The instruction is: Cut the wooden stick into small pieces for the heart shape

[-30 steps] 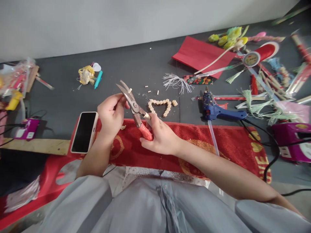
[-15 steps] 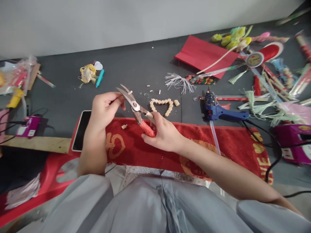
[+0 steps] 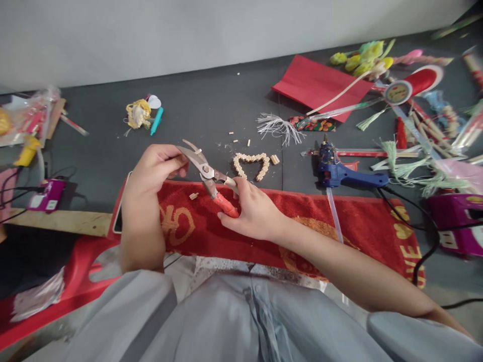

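Apparently mid-cutting: right hand (image 3: 256, 208) wrapped round the shears (image 3: 205, 170), blades parted, small bit (image 3: 198, 151) at them. Left hand (image 3: 154, 168) beside the tips; cannot tell if pinching anything. Next cut likely calls for fingers clear.

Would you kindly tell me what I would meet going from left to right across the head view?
Small purple box, phone, left hand, shears, right hand, blue glue gun, larger purple box.
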A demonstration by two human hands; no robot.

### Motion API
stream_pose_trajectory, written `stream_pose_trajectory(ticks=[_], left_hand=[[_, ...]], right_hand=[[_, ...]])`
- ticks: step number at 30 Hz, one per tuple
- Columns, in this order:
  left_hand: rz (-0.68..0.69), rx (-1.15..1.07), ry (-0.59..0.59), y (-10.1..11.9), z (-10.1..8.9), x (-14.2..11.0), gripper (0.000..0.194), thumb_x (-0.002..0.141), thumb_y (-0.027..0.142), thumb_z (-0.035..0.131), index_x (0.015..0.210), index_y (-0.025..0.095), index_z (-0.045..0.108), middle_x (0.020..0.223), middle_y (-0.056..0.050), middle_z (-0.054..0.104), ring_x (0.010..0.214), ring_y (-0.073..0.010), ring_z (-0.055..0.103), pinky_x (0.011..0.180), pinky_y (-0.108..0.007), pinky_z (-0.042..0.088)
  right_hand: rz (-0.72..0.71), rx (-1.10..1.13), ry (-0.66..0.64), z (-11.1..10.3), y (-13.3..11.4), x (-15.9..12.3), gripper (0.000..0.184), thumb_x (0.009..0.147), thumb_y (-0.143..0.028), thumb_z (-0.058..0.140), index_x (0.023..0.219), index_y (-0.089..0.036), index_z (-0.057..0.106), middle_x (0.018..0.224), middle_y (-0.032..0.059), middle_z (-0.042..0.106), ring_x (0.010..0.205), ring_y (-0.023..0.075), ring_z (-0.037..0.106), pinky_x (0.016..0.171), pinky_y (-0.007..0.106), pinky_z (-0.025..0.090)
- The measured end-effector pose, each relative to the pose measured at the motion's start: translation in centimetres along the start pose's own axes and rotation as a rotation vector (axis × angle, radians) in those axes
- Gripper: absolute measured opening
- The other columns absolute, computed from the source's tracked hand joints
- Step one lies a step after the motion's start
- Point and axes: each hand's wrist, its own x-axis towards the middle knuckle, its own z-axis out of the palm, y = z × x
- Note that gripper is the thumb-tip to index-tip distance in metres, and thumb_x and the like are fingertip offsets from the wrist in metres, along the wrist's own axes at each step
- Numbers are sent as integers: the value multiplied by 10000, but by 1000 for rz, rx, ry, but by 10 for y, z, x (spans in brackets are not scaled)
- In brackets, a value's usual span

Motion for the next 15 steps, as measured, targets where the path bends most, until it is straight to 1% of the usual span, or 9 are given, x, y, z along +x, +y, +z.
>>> stream_pose_trajectory(ticks=[2,4,7,9,12,15], left_hand=[[-6,1,-4,1,0,0,417,642,576,798,712,174,711,487,13,542,424,-55,364,394,-218,188],[16,29,-9,2,1,-1,376,694,541,769,728,170,710,496,16,546,436,-57,379,404,-219,198],[118,147,1,4,4,-1,293,796,456,690,731,170,694,539,16,579,502,-75,464,467,-225,311],[209,277,64,4,10,-1,271,855,389,621,701,172,669,562,14,600,551,-91,514,546,-240,385],[340,535,230,3,23,0,292,905,324,538,672,177,634,608,-3,626,591,-116,556,607,-260,415],[465,826,367,-2,34,-1,237,925,277,486,800,187,666,742,-41,674,722,-161,622,666,-277,433]], right_hand=[[2,-2,-6,-1,0,0,400,732,-422,587,987,-210,363,998,135,618,973,299,622,813,453,503],[11,3,-21,-2,-1,1,393,742,-440,577,974,-212,356,979,131,621,946,295,630,791,445,504],[44,7,-57,-5,-2,2,378,759,-472,554,939,-222,336,961,130,626,891,287,643,759,430,500],[72,9,-71,-8,-2,3,376,767,-498,539,915,-230,321,961,131,630,859,289,650,739,425,495],[112,28,-59,-12,-2,5,387,766,-538,530,885,-244,308,921,108,630,822,294,654,700,410,484],[139,74,-44,-14,-1,6,405,754,-564,542,851,-258,295,854,65,616,785,277,642,667,382,467]])
